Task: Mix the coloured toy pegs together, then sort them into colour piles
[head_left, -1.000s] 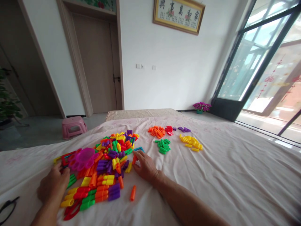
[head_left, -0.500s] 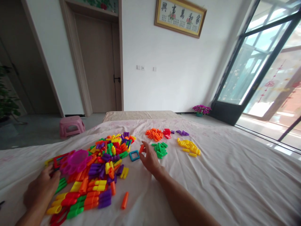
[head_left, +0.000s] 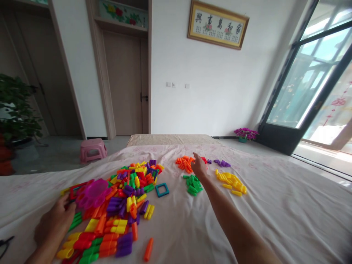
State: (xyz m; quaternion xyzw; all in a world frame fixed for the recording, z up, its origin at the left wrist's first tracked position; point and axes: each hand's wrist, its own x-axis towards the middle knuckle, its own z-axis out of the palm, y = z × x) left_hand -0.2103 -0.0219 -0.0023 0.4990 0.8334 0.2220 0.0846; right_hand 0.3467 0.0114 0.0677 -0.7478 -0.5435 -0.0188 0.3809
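Note:
My right hand (head_left: 200, 168) reaches over the far part of the cloth, its fingers apart at the edge of the orange peg pile (head_left: 184, 163). I see no piece between them. Partly behind this hand lie red pegs (head_left: 204, 160); nearer me are green pegs (head_left: 193, 184). My left hand (head_left: 56, 219) rests at the left edge of a mixed heap of plastic pegs (head_left: 134, 187). Its fingers are curled beside a red square frame (head_left: 73, 191) and a translucent pink flower-shaped piece (head_left: 96, 192); whatever they hold is hidden.
Yellow pegs (head_left: 231, 182) and purple pegs (head_left: 222, 163) lie to the right. A blue square frame (head_left: 162, 190) sits between heap and piles. One orange peg (head_left: 148, 249) lies near me. Beyond the cloth-covered surface (head_left: 275, 205) stands a pink stool (head_left: 93, 150).
My right hand has moved forward and right from beside the blue frame to the orange pile; the orange peg it held no longer shows in it. My left hand stays by the heap.

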